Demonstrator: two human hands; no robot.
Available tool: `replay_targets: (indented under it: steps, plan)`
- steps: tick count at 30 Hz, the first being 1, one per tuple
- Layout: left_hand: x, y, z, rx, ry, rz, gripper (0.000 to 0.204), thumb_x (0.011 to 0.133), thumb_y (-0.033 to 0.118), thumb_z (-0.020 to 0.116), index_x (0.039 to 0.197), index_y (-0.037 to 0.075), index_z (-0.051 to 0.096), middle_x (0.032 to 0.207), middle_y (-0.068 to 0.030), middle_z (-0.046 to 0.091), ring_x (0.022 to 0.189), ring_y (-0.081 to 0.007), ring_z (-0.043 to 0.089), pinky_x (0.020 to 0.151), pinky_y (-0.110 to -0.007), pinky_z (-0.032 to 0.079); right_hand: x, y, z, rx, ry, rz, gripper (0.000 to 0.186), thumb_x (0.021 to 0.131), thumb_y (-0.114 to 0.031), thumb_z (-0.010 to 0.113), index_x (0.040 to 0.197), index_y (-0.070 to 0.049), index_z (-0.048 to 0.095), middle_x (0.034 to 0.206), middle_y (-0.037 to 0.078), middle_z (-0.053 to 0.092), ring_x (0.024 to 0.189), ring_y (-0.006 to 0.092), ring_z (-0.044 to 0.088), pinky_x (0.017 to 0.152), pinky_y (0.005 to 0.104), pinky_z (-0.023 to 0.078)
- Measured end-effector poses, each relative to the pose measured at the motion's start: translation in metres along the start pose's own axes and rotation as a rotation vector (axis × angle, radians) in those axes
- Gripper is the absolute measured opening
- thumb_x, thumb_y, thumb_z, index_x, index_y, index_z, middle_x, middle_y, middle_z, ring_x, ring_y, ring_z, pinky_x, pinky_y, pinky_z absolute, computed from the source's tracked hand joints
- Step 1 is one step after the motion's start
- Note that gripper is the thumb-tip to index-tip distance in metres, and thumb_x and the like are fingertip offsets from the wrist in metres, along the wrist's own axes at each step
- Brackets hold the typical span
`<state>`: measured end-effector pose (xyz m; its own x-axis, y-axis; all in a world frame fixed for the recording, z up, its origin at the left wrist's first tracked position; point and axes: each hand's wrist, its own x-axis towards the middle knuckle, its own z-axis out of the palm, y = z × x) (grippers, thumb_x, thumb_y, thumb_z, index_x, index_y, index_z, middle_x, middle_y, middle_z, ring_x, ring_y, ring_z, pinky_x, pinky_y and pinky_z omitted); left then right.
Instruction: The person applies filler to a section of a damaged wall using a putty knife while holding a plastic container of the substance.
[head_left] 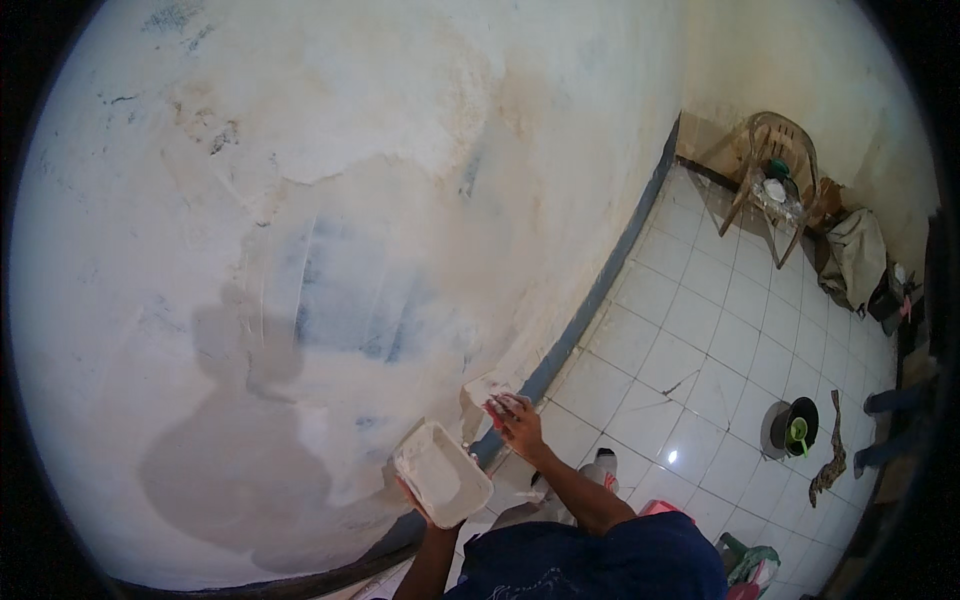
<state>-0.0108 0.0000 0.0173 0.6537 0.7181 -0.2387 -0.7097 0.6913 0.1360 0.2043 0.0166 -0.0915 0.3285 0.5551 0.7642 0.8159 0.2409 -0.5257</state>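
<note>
1. Left hand (412,497) is gripping a white tray (442,472) of filler from underneath, fingers wrapped on its edge, tilted up so it's facing the scraper.
2. Right hand (522,424) is closed on a scraper (484,393) at 1 o'clock of the tray, blade lying flat against the wall (330,250) low down.
3. A black bucket (799,424) is sitting on the floor (700,330) at 3 o'clock, well apart.

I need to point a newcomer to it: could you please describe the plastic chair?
Follow the tiled floor to the far corner where the cream walls meet. The plastic chair stands there, tan and slatted, with small items on its seat, beside a heap of cloth; it is the only furniture.
</note>
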Motion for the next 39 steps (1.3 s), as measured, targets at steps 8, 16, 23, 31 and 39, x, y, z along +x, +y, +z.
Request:
replay_targets:
  steps: [8, 16, 23, 31, 39]
  plan:
    - [0.008, -0.01, 0.006, 0.052, -0.085, -0.025, 0.101, 0.073, 0.084, 0.049, 0.149, 0.02, 0.03, 0.14, -0.0211, 0.043, 0.125, -0.0449, 0.044, 0.098, -0.073, 0.032, 0.124, 0.009, -0.041, -0.156, 0.297, 0.105, 0.05, 0.066, -0.001, 0.061, 0.116, -0.006, 0.065, 0.12, 0.012, 0.06, 0.099, 0.0334, 0.057, 0.083, 0.044, 0.046]
    - [0.008, -0.005, -0.006, 0.079, -0.082, -0.022, 0.103, 0.074, 0.084, 0.049, 0.149, 0.016, 0.029, 0.143, -0.0211, 0.04, 0.127, -0.0448, 0.041, 0.101, -0.072, 0.029, 0.011, -0.005, 0.019, -0.08, 0.005, 0.08, 0.059, 0.063, -0.005, 0.064, 0.121, -0.01, 0.063, 0.126, 0.012, 0.058, 0.111, 0.0343, 0.056, 0.091, 0.0435, 0.046]
    - [0.007, -0.003, -0.007, 0.102, -0.161, -0.007, 0.103, 0.076, 0.083, 0.047, 0.15, 0.013, 0.026, 0.145, -0.0213, 0.036, 0.13, -0.0436, 0.039, 0.103, -0.07, 0.029, 0.004, -0.01, -0.021, -0.047, 0.163, 0.191, 0.05, 0.068, -0.005, 0.057, 0.117, -0.007, 0.063, 0.115, 0.013, 0.062, 0.098, 0.0354, 0.059, 0.087, 0.0445, 0.047]
    - [0.005, -0.013, 0.011, 0.028, -0.165, -0.014, 0.1, 0.077, 0.082, 0.048, 0.15, 0.016, 0.026, 0.145, -0.022, 0.036, 0.13, -0.0442, 0.039, 0.102, -0.071, 0.029, 0.061, 0.006, -0.028, -0.101, 0.228, 0.158, 0.043, 0.078, -0.017, 0.054, 0.119, -0.009, 0.064, 0.117, 0.013, 0.06, 0.106, 0.0351, 0.057, 0.09, 0.0483, 0.043]
    - [-0.001, -0.013, -0.001, 0.028, -0.064, 0.037, 0.1, 0.077, 0.083, 0.046, 0.15, 0.017, 0.028, 0.144, -0.0211, 0.038, 0.128, -0.043, 0.04, 0.102, -0.07, 0.031, 0.019, -0.003, 0.044, -0.013, 0.173, 0.17, 0.041, 0.076, -0.01, 0.06, 0.117, -0.008, 0.065, 0.127, 0.015, 0.056, 0.115, 0.037, 0.052, 0.095, 0.047, 0.042]
